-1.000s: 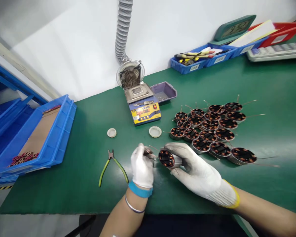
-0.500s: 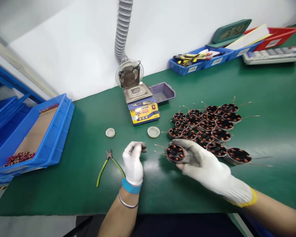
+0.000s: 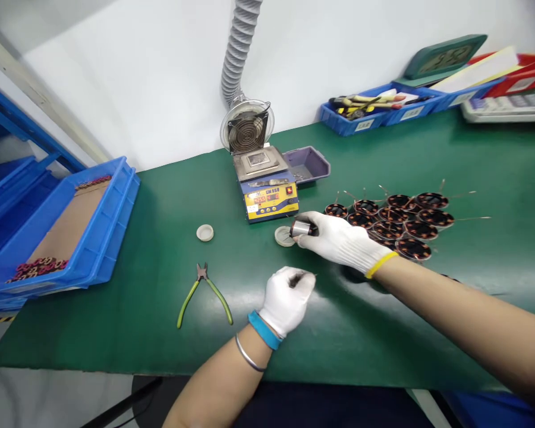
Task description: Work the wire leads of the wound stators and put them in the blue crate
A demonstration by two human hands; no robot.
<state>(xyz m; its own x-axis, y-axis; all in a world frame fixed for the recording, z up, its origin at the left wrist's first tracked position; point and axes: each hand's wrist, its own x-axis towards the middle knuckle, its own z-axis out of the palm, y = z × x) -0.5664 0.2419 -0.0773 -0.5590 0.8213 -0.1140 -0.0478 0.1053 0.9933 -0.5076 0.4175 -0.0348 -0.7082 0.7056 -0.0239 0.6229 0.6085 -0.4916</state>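
Observation:
My right hand (image 3: 339,239), in a white glove, grips a round metal stator with copper windings (image 3: 301,228) and holds it over a small white dish (image 3: 283,237) in front of the solder pot (image 3: 267,187). My left hand (image 3: 289,298), also gloved, rests on the green mat with its fingers curled in a pinch; what it pinches is too small to make out. Several more wound stators (image 3: 399,219) with wire leads lie in a cluster to the right, partly hidden by my right arm.
Green-handled cutters (image 3: 204,292) lie left of my left hand. A second white dish (image 3: 204,232), a purple tray (image 3: 308,164) and a fume fan on a hose (image 3: 246,126) stand nearby. A blue bin (image 3: 93,238) sits at the left edge, tool bins (image 3: 370,110) at the back.
My right hand has carried the stator left and away from me, from beside the cluster to the white dish by the solder pot. My left hand stays curled, now nearer my body.

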